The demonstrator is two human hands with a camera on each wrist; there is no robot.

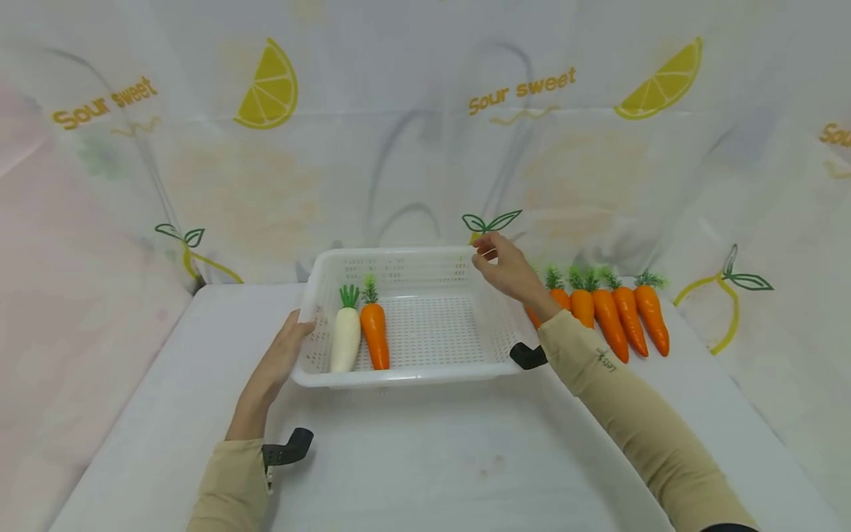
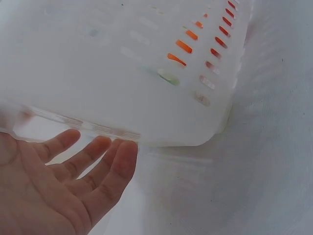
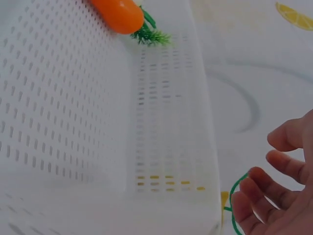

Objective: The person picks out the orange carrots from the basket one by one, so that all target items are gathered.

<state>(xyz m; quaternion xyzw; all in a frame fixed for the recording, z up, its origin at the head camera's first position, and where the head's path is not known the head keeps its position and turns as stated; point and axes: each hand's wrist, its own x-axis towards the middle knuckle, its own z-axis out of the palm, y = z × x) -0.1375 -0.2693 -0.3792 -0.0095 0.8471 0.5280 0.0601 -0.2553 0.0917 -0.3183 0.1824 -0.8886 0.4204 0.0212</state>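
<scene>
A white plastic basket (image 1: 425, 379) with slotted walls holds a white radish (image 1: 346, 340) and an orange carrot (image 1: 375, 336), side by side at its left end. My left hand (image 1: 284, 351) grips the basket's left rim, thumb over the edge and fingers (image 2: 122, 161) against the outside. Above the far right corner is my right hand (image 1: 505, 267), fingers loosely bent and holding nothing. The right wrist view shows a gap between this hand (image 3: 283, 186) and the basket wall (image 3: 171, 112).
Several more carrots (image 1: 608, 318) with green tops lie in a row on the white table (image 1: 425, 458), right of the basket; my right forearm partly hides them. A patterned cloth (image 1: 412, 148) with lemon prints hangs behind the table.
</scene>
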